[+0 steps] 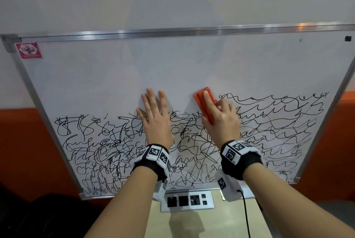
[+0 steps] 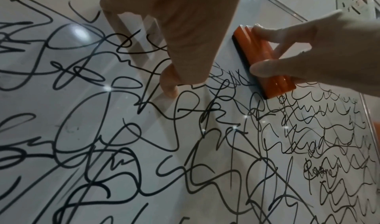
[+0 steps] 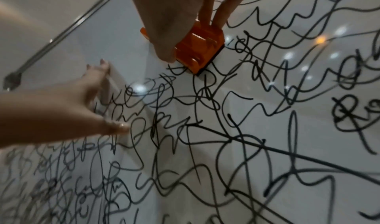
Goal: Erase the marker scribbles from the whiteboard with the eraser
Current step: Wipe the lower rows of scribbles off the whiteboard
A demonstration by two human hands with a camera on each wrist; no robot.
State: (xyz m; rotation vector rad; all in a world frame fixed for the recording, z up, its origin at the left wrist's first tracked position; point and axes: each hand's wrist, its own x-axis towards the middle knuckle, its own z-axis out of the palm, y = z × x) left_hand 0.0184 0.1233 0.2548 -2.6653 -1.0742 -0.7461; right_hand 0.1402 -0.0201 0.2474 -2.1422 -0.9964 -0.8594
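Note:
A silver-framed whiteboard (image 1: 172, 61) leans in front of me; its upper half is white, its lower half is covered in black marker scribbles (image 1: 107, 151). My right hand (image 1: 219, 115) grips an orange eraser (image 1: 201, 95) with a dark felt base and holds it flat on the board at the scribbles' top edge. The eraser (image 2: 265, 65) shows between thumb and fingers in the left wrist view, and again as the eraser (image 3: 199, 48) in the right wrist view. My left hand (image 1: 153, 111) lies flat on the board, fingers straight and spread, just left of the eraser.
A power socket strip (image 1: 187, 200) is set in the desk (image 1: 192, 224) below the board's bottom edge. A black cable (image 1: 245, 216) hangs from my right wrist. An orange wall band (image 1: 23, 141) runs behind the board. A pink sticker (image 1: 28, 50) marks its top left corner.

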